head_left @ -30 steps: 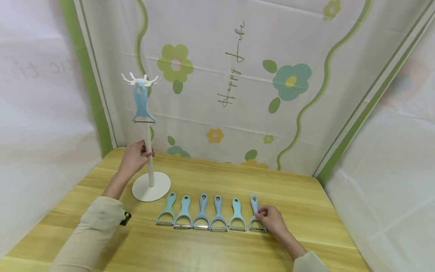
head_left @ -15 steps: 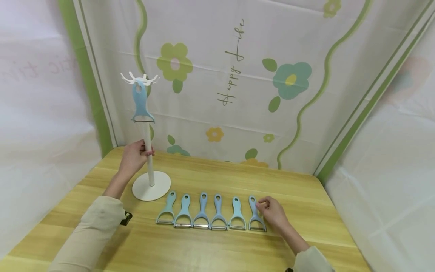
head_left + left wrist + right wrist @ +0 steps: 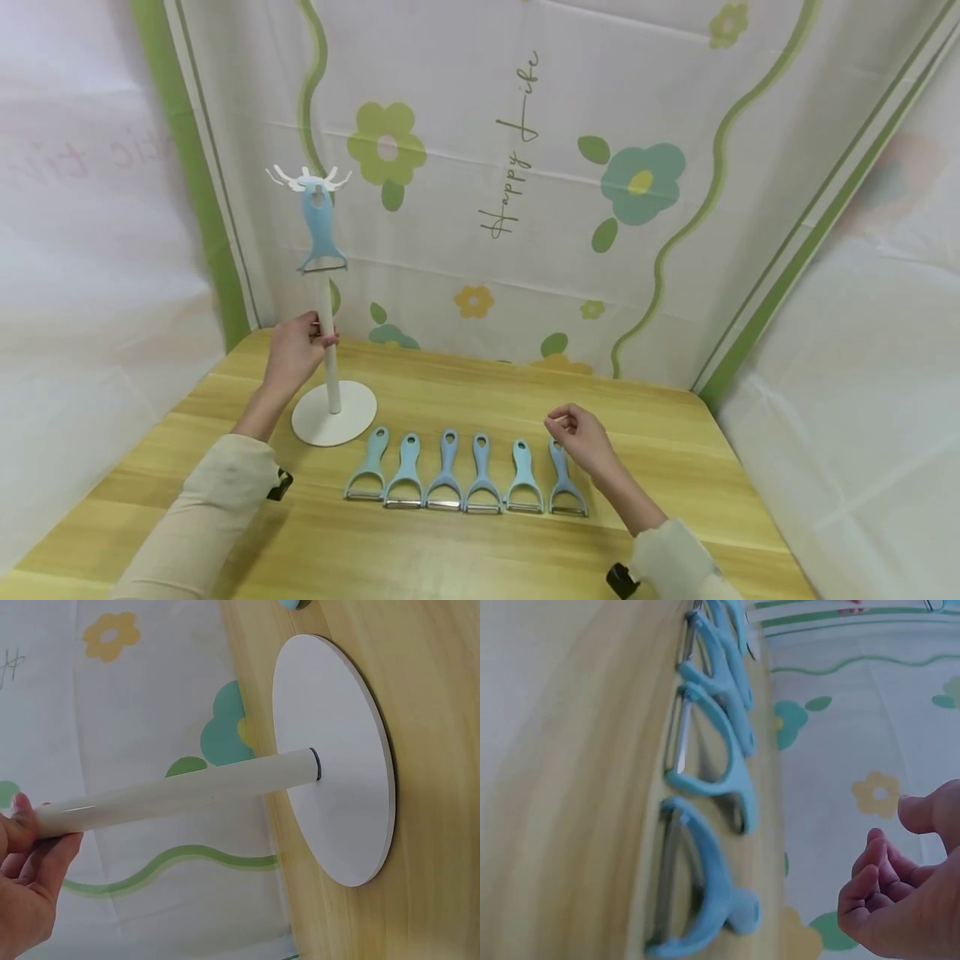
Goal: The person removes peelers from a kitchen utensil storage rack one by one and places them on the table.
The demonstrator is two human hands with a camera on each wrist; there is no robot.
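Observation:
My left hand (image 3: 292, 354) holds the upright pole (image 3: 333, 379) of a white rack, thumb and fingers around it. The rack's round base (image 3: 341, 825) rests flat on the table. From one of the hooks (image 3: 330, 177) at its top hangs a light blue peeler (image 3: 320, 229), blade end down. My right hand (image 3: 581, 437) hovers at the handle end of the rightmost blue peeler (image 3: 562, 479), fingers loosely bent. In the right wrist view nothing lies between thumb and fingers, and that peeler's blade end (image 3: 720, 900) shows apart from them.
Left of the rightmost peeler, several more blue and green peelers lie in a row, among them a light teal one (image 3: 522, 471) and a green one (image 3: 372, 462) close to the rack's base. A floral curtain (image 3: 450, 208) stands behind the wooden table (image 3: 450, 558).
My right hand has let go of the rightmost peeler and risen up and left from it. That peeler's handle end has shifted slightly left. The hanging peeler has swung a little right.

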